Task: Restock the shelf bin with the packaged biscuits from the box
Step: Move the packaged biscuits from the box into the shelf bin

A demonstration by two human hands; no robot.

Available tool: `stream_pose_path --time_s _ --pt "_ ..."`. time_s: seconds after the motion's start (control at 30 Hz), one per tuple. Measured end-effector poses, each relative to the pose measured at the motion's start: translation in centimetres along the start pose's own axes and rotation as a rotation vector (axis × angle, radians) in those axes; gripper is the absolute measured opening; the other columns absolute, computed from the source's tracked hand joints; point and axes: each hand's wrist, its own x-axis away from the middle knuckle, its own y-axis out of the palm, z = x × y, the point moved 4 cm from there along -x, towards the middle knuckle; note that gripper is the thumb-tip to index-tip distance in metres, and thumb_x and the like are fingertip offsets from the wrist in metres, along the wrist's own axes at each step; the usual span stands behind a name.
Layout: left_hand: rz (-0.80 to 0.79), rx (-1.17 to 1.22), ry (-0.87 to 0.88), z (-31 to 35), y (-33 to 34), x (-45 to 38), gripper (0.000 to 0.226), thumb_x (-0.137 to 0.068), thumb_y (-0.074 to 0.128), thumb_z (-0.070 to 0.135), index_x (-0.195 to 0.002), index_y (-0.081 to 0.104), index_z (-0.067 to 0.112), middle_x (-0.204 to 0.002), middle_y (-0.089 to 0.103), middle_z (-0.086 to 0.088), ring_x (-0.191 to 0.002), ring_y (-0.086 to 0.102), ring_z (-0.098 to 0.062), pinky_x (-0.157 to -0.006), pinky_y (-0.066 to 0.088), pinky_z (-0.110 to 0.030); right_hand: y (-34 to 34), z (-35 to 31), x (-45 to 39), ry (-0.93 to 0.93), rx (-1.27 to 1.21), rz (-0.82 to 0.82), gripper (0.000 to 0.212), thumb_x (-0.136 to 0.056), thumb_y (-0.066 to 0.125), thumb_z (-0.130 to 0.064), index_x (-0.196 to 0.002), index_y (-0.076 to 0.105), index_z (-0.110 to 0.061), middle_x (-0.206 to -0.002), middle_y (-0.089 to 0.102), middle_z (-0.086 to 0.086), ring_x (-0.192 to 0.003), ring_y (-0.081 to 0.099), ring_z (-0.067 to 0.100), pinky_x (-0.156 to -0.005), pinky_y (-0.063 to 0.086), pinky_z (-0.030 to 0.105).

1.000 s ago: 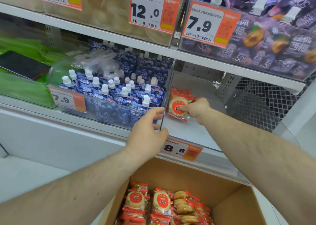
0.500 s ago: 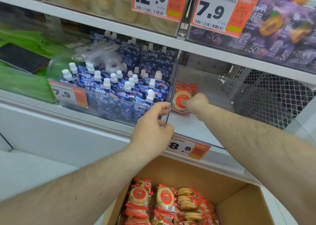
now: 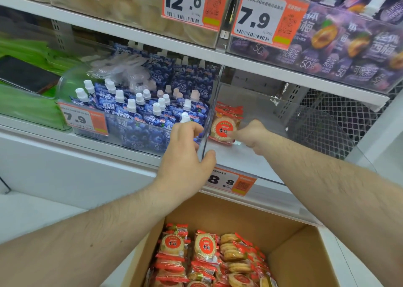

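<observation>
Right hand: right hand [image 3: 250, 135] is reaching into the clear shelf bin [image 3: 250, 103] right of centre, fingers curled round the edge of a biscuit packet [image 3: 225, 124] and standing it against the bin's left wall.
Left hand: left hand [image 3: 185, 156] is gripping the clear divider [image 3: 210, 112] at centre frame — fingers on the far side, thumb on the near side — steadying it.
Biscuits: one packet is sitting upright in the bin; the rest are lying in the cardboard box [image 3: 294, 243] at the bottom of the frame.
Neighbours: blue spouted pouches [image 3: 139, 112] are filling the bin left of centre.
Doing it well: judging by the nearly bare bin, restocking is just starting — keeping the label facing forward, pressing the packet flush to the wall and releasing only once it is standing unaided should leave room for neat rows.
</observation>
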Motion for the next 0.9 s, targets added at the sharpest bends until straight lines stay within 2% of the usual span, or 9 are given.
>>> stream_pose_path --time_s 0.13,0.23,0.37,0.47,0.53,0.63,0.73,0.83,0.9 --pt "-0.140 -0.032 0.232 2.1 0.0 1.5 0.026 -0.075 0.060 0.025 -0.083 0.039 0.036 -0.075 0.043 0.018 -0.068 0.046 0.004 -0.060 0.034 -0.012 -2.0 -0.1 4.5 -0.141 0.016 0.085 0.078 -0.082 0.075 -0.033 -0.145 0.033 -0.011 -0.119 0.056 0.005 -0.094 0.050 0.018 -0.076 0.042 0.030" --pt "-0.401 -0.078 0.259 2.0 1.9 3.1 0.020 -0.073 0.059 0.026 -0.087 0.048 0.034 -0.069 0.051 0.014 -0.062 0.048 0.001 -0.057 0.039 -0.021 -2.9 -0.1 8.6 -0.375 0.121 0.225 0.035 -0.083 0.067 -0.025 -0.116 0.055 -0.024 -0.086 0.060 -0.012 -0.089 0.058 0.016 -0.074 0.042 0.026" --pt "-0.775 -0.262 0.130 -0.1 4.5 4.7 0.023 -0.079 0.061 0.020 -0.096 0.050 0.032 -0.082 0.057 0.012 -0.070 0.052 0.002 -0.063 0.042 -0.020 -3.1 0.3 15.6 -0.990 0.162 0.549 0.005 -0.078 0.061 -0.012 -0.083 0.061 -0.012 -0.070 0.059 -0.003 -0.069 0.053 0.017 -0.065 0.045 0.033" --pt "-0.976 -0.395 0.079 -2.2 5.8 5.8 0.023 -0.080 0.061 0.018 -0.080 0.043 0.033 -0.075 0.052 0.014 -0.071 0.052 -0.009 -0.058 0.036 -0.016 -0.2 4.2 19.3 -1.282 0.180 0.461 0.006 -0.075 0.060 -0.010 -0.071 0.062 -0.008 -0.063 0.056 0.002 -0.061 0.053 0.022 -0.059 0.042 0.031" --pt "-1.079 -0.505 0.024 -3.7 6.2 6.7 0.013 -0.085 0.060 0.023 -0.089 0.050 0.030 -0.082 0.053 0.017 -0.077 0.052 -0.010 -0.061 0.039 -0.014 2.7 8.3 19.3 -1.145 0.204 0.295 0.007 -0.075 0.058 -0.017 -0.071 0.061 -0.012 -0.063 0.055 -0.003 -0.060 0.055 0.020 -0.057 0.045 0.029" --pt "-1.211 -0.562 -0.095 -5.0 6.3 7.6 0.039 -0.087 0.058 0.026 -0.126 0.052 0.022 -0.109 0.062 0.008 -0.097 0.060 -0.013 -0.086 0.052 -0.031 8.5 16.3 16.3 -0.490 0.489 -0.105 0.009 -0.077 0.053 -0.026 -0.076 0.056 -0.017 -0.071 0.060 -0.005 -0.070 0.060 0.022 -0.059 0.050 0.032" --pt "-1.260 -0.587 -0.106 -5.4 6.4 7.9 0.042 -0.089 0.058 0.027 -0.130 0.051 0.022 -0.118 0.061 0.005 -0.103 0.061 -0.016 -0.091 0.051 -0.034 14.0 22.9 15.3 0.054 0.597 -0.483 0.019 -0.084 0.057 -0.031 -0.070 0.055 -0.018 -0.070 0.058 0.000 -0.061 0.058 0.019 -0.049 0.046 0.025" --pt "-1.276 -0.590 -0.125 -5.9 6.5 7.9 0.043 -0.088 0.059 0.029 -0.130 0.050 0.024 -0.115 0.063 0.006 -0.101 0.062 -0.015 -0.090 0.052 -0.037 17.4 25.7 16.5 0.282 0.497 -0.592 0.036 -0.089 0.057 -0.048 -0.085 0.062 -0.013 -0.082 0.066 0.004 -0.063 0.066 0.023 -0.049 0.051 0.030" --pt "-1.287 -0.587 -0.147 -6.2 6.3 8.0 0.043 -0.088 0.059 0.029 -0.130 0.049 0.024 -0.113 0.064 0.007 -0.100 0.062 -0.014 -0.090 0.052 -0.038 19.2 27.2 17.2 0.342 0.491 -0.613 0.043 -0.089 0.060 -0.050 -0.106 0.063 -0.010 -0.105 0.068 0.007 -0.087 0.069 0.024 -0.072 0.058 0.032"
